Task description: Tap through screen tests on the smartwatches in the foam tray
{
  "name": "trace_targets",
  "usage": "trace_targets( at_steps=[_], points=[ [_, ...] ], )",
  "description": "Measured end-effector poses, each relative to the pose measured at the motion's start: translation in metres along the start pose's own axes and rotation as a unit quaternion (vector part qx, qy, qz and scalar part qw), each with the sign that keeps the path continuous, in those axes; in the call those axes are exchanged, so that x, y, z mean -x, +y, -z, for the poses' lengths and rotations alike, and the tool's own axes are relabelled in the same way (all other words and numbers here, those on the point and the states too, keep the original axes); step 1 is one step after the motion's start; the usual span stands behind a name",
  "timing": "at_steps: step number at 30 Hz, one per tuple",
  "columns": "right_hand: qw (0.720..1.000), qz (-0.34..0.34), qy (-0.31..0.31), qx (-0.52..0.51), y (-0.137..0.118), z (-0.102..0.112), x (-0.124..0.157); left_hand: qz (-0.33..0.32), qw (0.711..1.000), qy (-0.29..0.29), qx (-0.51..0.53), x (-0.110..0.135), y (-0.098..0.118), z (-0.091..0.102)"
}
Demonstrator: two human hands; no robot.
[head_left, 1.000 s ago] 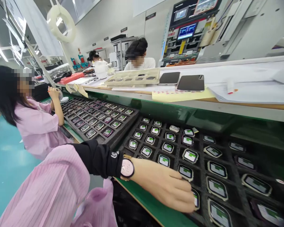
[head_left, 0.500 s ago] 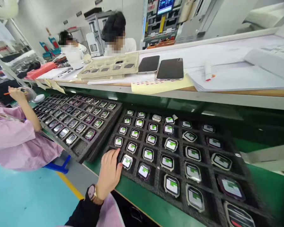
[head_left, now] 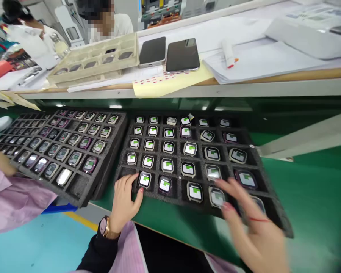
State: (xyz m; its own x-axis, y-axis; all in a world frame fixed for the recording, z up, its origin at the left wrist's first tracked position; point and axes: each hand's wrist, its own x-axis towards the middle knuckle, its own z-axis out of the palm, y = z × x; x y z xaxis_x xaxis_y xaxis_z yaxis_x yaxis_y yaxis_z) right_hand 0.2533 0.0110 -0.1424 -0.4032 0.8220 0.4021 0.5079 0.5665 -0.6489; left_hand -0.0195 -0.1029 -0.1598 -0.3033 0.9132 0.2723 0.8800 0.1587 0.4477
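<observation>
A black foam tray (head_left: 179, 178) on the green bench holds square smartwatch faces in its cells, many with white and green screens. My left hand (head_left: 125, 203) rests at the tray's near left corner, fingers spread, beside a silver-rimmed smartwatch (head_left: 144, 179). Over the tray's near right part hovers my right hand (head_left: 255, 227), slightly blurred, thumb and forefinger apart. Its fingertips are by a smartwatch (head_left: 216, 197) in the front row; whether they touch it I cannot tell. The hand partly hides another watch (head_left: 258, 204) in the right column.
To the left lies a second foam tray (head_left: 80, 185) of watches, stacked on another. A co-worker's pink sleeve (head_left: 14, 201) is beside it. Above, a shelf (head_left: 238, 89) carries two phones (head_left: 183, 55), a cream compartment tray (head_left: 96, 62), papers and a white marker (head_left: 229, 55).
My right hand has come into view over the tray's right side. The view has shifted right and down. My left hand stays at the tray's near left corner.
</observation>
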Motion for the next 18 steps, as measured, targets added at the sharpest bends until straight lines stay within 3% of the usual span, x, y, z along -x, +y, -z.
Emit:
trace_targets(
  at_steps=[4,9,13,18],
  points=[
    [0.986,0.103,-0.109,-0.071,-0.031,-0.036,-0.017,0.026,1.0,0.01,-0.007,0.002,0.002,-0.007],
    [0.979,0.132,-0.132,-0.079,-0.034,-0.066,-0.03,0.061,0.998,0.019,0.005,-0.004,0.009,-0.004],
    [0.981,0.133,-0.124,-0.069,-0.036,-0.069,-0.042,0.037,0.999,-0.003,0.003,-0.016,0.01,0.005],
    [0.983,0.137,-0.105,-0.065,-0.035,-0.061,-0.049,-0.027,0.996,-0.082,-0.027,-0.035,0.009,0.019]
  ],
)
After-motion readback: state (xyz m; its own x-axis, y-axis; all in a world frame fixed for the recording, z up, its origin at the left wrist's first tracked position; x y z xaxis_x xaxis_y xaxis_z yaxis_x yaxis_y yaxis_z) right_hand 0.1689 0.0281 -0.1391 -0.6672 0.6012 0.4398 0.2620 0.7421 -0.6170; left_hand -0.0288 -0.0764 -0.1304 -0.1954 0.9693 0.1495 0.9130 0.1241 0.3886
